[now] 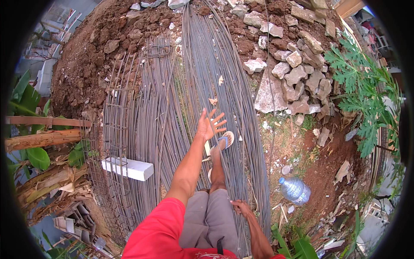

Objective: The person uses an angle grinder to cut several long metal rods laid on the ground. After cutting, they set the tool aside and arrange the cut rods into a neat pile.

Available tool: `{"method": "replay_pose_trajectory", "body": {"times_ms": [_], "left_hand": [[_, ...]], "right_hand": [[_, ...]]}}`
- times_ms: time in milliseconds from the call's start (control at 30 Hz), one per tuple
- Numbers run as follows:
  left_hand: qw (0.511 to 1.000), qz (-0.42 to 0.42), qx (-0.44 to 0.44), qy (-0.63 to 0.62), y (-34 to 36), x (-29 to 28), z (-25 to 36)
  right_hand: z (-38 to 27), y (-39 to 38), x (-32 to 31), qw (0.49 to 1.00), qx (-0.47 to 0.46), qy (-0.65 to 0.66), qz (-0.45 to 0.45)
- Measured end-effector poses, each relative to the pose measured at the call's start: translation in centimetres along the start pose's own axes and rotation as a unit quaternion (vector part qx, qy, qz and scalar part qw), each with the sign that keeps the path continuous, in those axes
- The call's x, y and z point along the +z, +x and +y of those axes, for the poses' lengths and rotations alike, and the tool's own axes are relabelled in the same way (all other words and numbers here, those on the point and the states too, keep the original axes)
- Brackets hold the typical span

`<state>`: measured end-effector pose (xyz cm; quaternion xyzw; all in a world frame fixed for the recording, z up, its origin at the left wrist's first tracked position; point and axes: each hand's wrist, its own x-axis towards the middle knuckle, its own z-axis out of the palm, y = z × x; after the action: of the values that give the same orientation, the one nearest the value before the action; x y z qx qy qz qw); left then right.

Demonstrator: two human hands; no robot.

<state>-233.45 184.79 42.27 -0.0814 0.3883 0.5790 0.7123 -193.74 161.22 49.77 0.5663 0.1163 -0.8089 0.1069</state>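
My left hand (210,126) reaches out over a long bundle of thin steel rebar (211,64). Its fingers are spread and it holds nothing. Close to my right thigh, my right hand (242,208) hangs low over the bars, its fingers loosely curled and one pointing left; no object shows in it. One foot in a sandal (227,139) with a blue strap stands on the bars, just right of my left hand. The other foot is mostly hidden behind my left arm and shorts.
Left lie tied rebar cages (115,116) and a white block (128,168). Broken stones (297,75) and a flat slab (271,90) are heaped at the far right. A large plastic bottle (294,190) lies right of the bars. Wooden poles (47,140) jut in left; leafy plants (358,86) border the right.
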Motion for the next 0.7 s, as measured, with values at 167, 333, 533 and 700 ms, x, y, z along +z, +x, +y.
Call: {"method": "replay_pose_trajectory", "body": {"times_ms": [167, 333, 533, 700], "left_hand": [[0.965, -0.154, -0.065, -0.200, 6.0, 3.4, -4.1], [0.921, -0.224, -0.102, -0.302, 6.4, 7.8, -4.7], [0.954, -0.098, -0.120, -0.258, 5.5, 8.2, -2.0], [0.976, -0.032, -0.112, -0.184, 4.5, 7.8, -0.4]], "right_hand": [[-1.8, -2.7, 0.7, 0.998, 0.047, 0.005, 0.036], [-2.1, -2.6, -3.4, 0.993, 0.067, -0.084, 0.038], [-2.0, 1.5, -6.3, 0.982, 0.060, -0.130, -0.121], [-30.8, 6.4, -4.7, 0.976, -0.131, -0.156, -0.082]]}}
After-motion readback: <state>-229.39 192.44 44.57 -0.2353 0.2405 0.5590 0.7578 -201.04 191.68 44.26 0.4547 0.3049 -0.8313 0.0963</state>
